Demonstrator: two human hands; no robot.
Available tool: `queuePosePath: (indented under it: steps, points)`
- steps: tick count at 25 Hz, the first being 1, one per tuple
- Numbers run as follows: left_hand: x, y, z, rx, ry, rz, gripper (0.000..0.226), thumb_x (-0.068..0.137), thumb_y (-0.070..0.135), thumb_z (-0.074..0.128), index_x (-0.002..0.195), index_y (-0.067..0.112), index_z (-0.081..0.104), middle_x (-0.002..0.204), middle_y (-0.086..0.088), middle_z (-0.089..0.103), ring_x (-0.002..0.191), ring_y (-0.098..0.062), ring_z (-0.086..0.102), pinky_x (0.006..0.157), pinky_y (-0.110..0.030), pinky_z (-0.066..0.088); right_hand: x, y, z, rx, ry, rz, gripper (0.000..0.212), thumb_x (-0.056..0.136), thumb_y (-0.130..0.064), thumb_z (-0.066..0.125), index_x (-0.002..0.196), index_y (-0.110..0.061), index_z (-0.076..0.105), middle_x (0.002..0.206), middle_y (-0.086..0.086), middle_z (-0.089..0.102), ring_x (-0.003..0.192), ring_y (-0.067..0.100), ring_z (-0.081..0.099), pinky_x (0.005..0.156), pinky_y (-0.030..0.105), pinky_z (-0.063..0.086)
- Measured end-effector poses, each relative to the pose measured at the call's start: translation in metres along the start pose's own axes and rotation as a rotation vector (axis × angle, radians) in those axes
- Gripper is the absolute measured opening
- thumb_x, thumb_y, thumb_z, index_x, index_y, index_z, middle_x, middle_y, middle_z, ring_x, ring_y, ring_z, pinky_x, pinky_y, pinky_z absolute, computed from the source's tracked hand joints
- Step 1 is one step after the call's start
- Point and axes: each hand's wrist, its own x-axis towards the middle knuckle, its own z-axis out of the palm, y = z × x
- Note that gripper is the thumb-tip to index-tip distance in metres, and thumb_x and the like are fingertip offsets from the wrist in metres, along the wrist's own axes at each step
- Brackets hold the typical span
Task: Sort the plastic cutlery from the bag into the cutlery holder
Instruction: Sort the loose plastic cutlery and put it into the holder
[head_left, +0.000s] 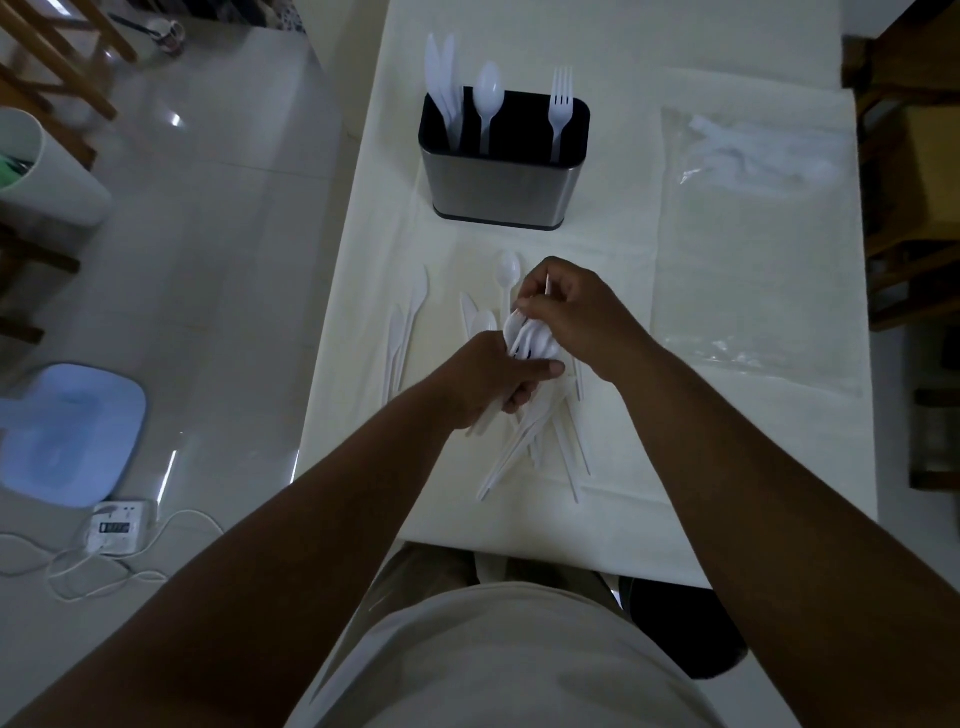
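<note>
A steel cutlery holder (496, 187) with a black inside stands at the table's far middle. It holds white knives (441, 78) on the left, a spoon (487, 98) in the middle and a fork (560, 104) on the right. My left hand (488, 382) grips a bunch of white plastic spoons (530, 340) above the table. My right hand (571, 312) pinches one thin piece of that bunch from above. Loose knives (410, 322), a spoon (507, 275) and several more pieces (540, 441) lie on the cloth around the hands. A clear plastic bag (753, 218) with some cutlery lies to the right.
The white-covered table (727, 467) ends near my body and drops off on its left to a shiny floor. On the floor are a white bin (47, 171), a blue lid (67, 431) and a power strip (117, 527) with a cord. Wooden chairs (904, 171) stand at the right.
</note>
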Motion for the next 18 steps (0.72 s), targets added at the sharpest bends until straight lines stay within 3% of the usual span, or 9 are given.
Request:
queuePosePath:
  steps: [2,5,7,9,12,15,18]
  points:
    - [-0.002,0.002,-0.005,-0.103,-0.034,-0.023,0.017,0.089,0.019,0.070,0.081,0.009,0.059,0.062,-0.005,0.058,0.052,-0.015,0.053,0.054,-0.027,0.048,-0.001,0.000,-0.003,0.052,-0.066,-0.030,0.015,0.095,-0.019,0.057,0.102,-0.022,0.070,0.110,-0.007,0.071,0.104,0.014,0.065,0.093,0.028,0.053]
    - [-0.005,0.004,-0.007,-0.073,-0.045,-0.006,0.018,0.091,0.019,0.067,0.079,0.009,0.058,0.060,-0.002,0.057,0.053,-0.014,0.053,0.054,-0.024,0.048,-0.007,-0.004,-0.008,0.069,-0.239,-0.053,0.028,0.101,-0.020,0.051,0.123,-0.027,0.067,0.131,-0.009,0.064,0.120,0.008,0.057,0.103,0.025,0.045]
    - [-0.004,0.004,-0.007,-0.066,-0.008,0.005,0.019,0.092,0.020,0.066,0.079,0.009,0.057,0.060,-0.003,0.055,0.053,-0.014,0.052,0.054,-0.025,0.047,-0.006,-0.006,-0.009,-0.026,-0.189,-0.061,0.028,0.101,-0.031,0.052,0.126,-0.029,0.064,0.134,-0.007,0.062,0.120,0.010,0.056,0.097,0.021,0.046]
    - [0.001,0.004,-0.006,-0.019,0.034,0.015,0.019,0.092,0.021,0.065,0.082,0.009,0.056,0.061,-0.005,0.055,0.052,-0.014,0.051,0.055,-0.027,0.047,-0.004,-0.007,-0.010,-0.137,-0.078,-0.074,0.030,0.097,-0.040,0.057,0.122,-0.026,0.065,0.124,-0.007,0.065,0.109,0.012,0.060,0.083,0.013,0.046]
    - [0.007,0.004,-0.003,0.176,0.061,0.033,0.018,0.090,0.021,0.069,0.081,0.011,0.057,0.058,-0.004,0.057,0.047,-0.015,0.050,0.052,-0.026,0.047,-0.002,-0.007,-0.006,-0.199,-0.077,-0.061,0.021,0.093,-0.036,0.065,0.110,-0.024,0.066,0.104,-0.009,0.063,0.091,0.011,0.062,0.065,0.011,0.045]
    - [0.007,0.002,-0.001,0.205,0.086,0.054,0.017,0.088,0.021,0.072,0.079,0.012,0.060,0.060,-0.003,0.064,0.047,-0.012,0.058,0.052,-0.024,0.052,0.002,-0.006,-0.011,-0.146,-0.052,-0.047,0.013,0.089,-0.028,0.071,0.097,-0.018,0.070,0.087,-0.004,0.066,0.072,0.013,0.066,0.052,0.013,0.046]
    - [0.004,-0.009,-0.002,0.275,0.128,0.044,0.020,0.091,0.033,0.066,0.091,0.013,0.061,0.069,-0.004,0.065,0.057,-0.016,0.063,0.062,-0.031,0.057,0.009,-0.003,-0.029,-0.037,0.059,0.019,0.012,0.088,-0.024,0.072,0.094,-0.014,0.071,0.077,0.003,0.067,0.056,0.011,0.061,0.045,0.014,0.044]
